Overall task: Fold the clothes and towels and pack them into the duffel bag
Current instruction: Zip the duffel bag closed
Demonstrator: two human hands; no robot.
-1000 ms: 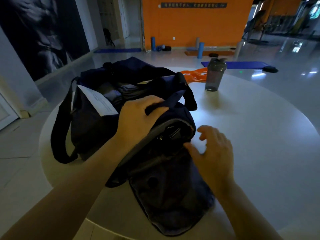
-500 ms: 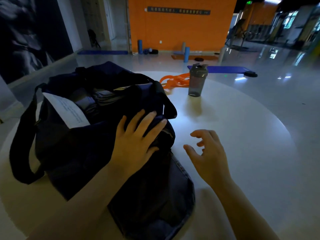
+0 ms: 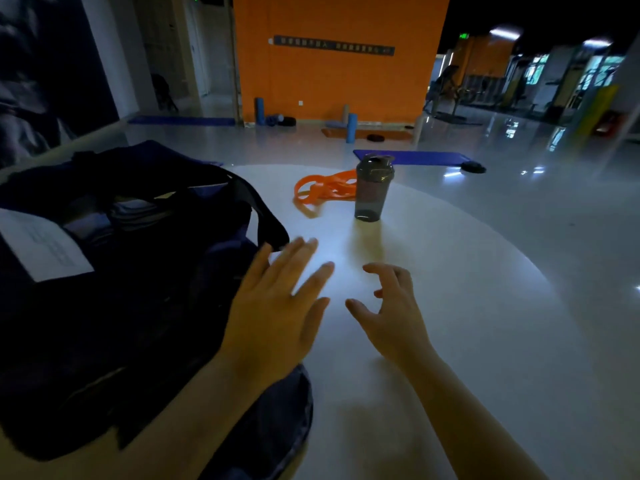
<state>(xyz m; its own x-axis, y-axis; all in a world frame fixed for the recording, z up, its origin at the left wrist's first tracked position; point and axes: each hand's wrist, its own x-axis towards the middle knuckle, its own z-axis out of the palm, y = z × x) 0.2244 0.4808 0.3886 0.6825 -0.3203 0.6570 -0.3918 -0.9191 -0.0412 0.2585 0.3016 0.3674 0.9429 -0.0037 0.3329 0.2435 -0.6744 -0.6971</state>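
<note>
Pretty dim overall, with one bright pool of light glaring off the middle of the white table [image 3: 450, 306] just ahead of the left hand [image 3: 273, 317], whose fingertips smear with motion blur. The duffel bag [image 3: 114, 323] is nearly black, detail lost. Wide-angle bending shows at the edges.

The left edge of the frame cuts off my bag [image 3: 104, 306]; its white tag's [image 3: 41, 247] print is too blurred to read.

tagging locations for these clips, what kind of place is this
Most likely a gym or fitness studio: exercise mats and foam rollers lie on the floor by the orange wall, exercise machines stand at the back right, and a shaker bottle sits on the round table.
</note>
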